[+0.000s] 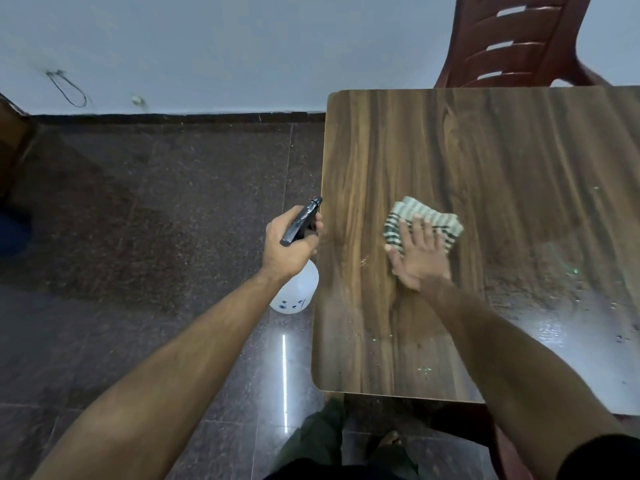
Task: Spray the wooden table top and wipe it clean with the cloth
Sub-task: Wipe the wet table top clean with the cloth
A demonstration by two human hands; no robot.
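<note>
A dark, wood-grain table top (pixel 485 161) with rounded corners stands on a speckled dark tiled floor (pixel 156 220) near a pale wall (pixel 207 46), with a reddish-brown slatted plastic chair (pixel 512 39) behind it; crumbs and wet sheen mark its right side. The right hand (pixel 420 258) lies flat, fingers spread, pressing a folded green-and-white striped cloth (pixel 419 216) onto the wood. The left hand (pixel 289 242) grips the black trigger head of a white plastic spray bottle (pixel 296 289), held beside the table's left edge over the floor.
</note>
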